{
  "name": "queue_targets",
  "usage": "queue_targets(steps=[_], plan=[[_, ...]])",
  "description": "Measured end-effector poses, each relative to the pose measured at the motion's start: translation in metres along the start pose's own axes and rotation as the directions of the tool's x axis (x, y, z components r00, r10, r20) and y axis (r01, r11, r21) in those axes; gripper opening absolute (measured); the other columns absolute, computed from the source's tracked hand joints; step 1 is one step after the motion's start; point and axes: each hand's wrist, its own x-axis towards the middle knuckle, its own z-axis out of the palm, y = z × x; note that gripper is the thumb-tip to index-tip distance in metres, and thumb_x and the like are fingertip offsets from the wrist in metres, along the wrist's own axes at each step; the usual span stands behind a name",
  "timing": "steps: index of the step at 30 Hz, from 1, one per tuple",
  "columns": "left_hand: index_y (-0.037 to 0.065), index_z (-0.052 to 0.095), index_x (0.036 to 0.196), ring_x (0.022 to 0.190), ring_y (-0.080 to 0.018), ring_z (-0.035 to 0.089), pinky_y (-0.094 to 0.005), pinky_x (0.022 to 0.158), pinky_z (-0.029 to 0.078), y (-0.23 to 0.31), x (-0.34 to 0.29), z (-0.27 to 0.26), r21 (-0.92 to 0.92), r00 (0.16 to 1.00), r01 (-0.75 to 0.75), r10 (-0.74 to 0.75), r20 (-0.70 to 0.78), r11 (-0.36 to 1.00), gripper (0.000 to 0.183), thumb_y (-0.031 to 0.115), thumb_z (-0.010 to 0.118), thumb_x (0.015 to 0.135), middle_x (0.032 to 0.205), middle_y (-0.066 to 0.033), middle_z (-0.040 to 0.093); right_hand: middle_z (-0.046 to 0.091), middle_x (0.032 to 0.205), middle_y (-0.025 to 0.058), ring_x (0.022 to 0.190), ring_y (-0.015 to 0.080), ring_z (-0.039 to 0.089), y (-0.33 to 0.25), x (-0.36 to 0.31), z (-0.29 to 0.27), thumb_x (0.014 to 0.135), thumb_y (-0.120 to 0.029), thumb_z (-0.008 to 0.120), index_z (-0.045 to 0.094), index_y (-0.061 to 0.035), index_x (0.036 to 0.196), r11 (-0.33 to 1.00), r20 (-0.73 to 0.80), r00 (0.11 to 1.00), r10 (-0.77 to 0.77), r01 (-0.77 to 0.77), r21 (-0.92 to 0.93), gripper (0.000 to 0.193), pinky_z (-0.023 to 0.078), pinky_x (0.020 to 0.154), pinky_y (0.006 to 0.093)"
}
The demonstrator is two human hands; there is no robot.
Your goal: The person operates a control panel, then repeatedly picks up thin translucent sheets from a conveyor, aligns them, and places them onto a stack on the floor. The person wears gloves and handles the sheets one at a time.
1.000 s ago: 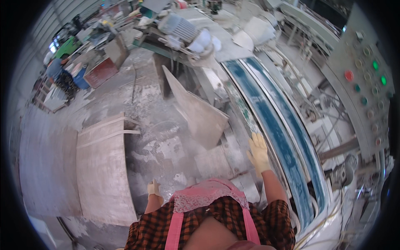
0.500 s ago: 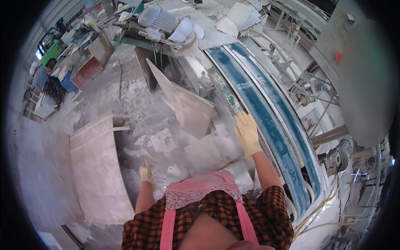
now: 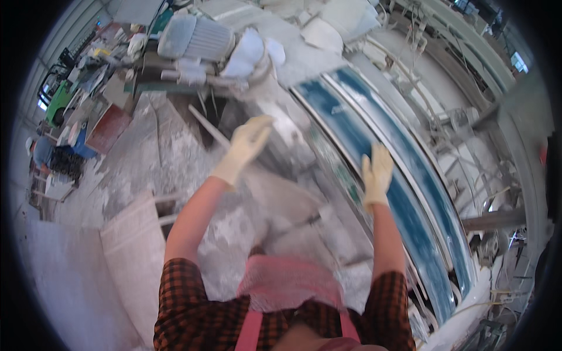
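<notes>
Two long blue strips with pale edging, side by side, run from the upper middle to the lower right; one is the near blue strip, the other the far blue strip. My right hand, in a cream glove, is over the near strip with its fingers stretched forward and thumb apart. Whether it touches the surface I cannot tell. My left hand, gloved alike, is raised above a leaning dusty board. Its fingers are extended and slightly blurred, with nothing seen in them.
Pale dusty boards stand at the left. Ahead are a ribbed motor-like housing and white curved pieces. A wooden beam and machinery lie at the right. Far left, a person bends near a blue barrel.
My left hand has risen from low beside my body to forward over the leaning board. My right hand has shifted right, from the strip's near edge onto the blue strip. The view has turned slightly.
</notes>
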Motion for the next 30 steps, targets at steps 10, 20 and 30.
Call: queue_targets(steps=[10,20,30], plan=[[0.002,0.057,0.143,0.135,-0.0371,0.054,-0.0436,0.113,0.044,-0.087,0.269,0.153,0.205,0.942,-0.277,0.223,0.25,0.939,0.053,0.033,0.057,0.1,0.148,-0.0198,0.058,0.054,0.147,0.0262,0.139,0.0422,0.048,-0.006,0.073,-0.013,0.095,-0.007,0.056,0.051,0.0061,0.145,0.992,0.373,0.924,-0.089,0.117,-0.053,0.051,0.034,0.121,0.051],[0.001,0.07,0.114,0.117,-0.0281,0.063,-0.0391,0.105,0.046,-0.129,0.391,0.251,0.518,0.947,-0.318,0.234,0.223,0.794,0.038,0.034,0.066,0.095,0.121,-0.0158,0.068,0.06,0.14,0.0247,0.133,0.0446,0.055,-0.018,0.092,-0.025,0.097,-0.005,0.054,0.058,0.004,0.139,0.996,0.386,0.922,-0.044,0.012,0.086,0.043,0.037,0.12,0.0524],[0.01,0.078,0.096,0.11,-0.0302,0.066,-0.0431,0.097,0.052,-0.141,0.419,0.282,0.469,0.903,-0.426,0.332,0.272,0.774,0.023,0.027,0.064,0.093,0.103,-0.0135,0.075,0.061,0.134,0.028,0.127,0.0466,0.057,-0.012,0.096,-0.03,0.088,0.001,0.059,0.058,0.0043,0.135,0.994,0.397,0.917,-0.04,-0.005,0.11,0.047,0.039,0.117,0.0555]])
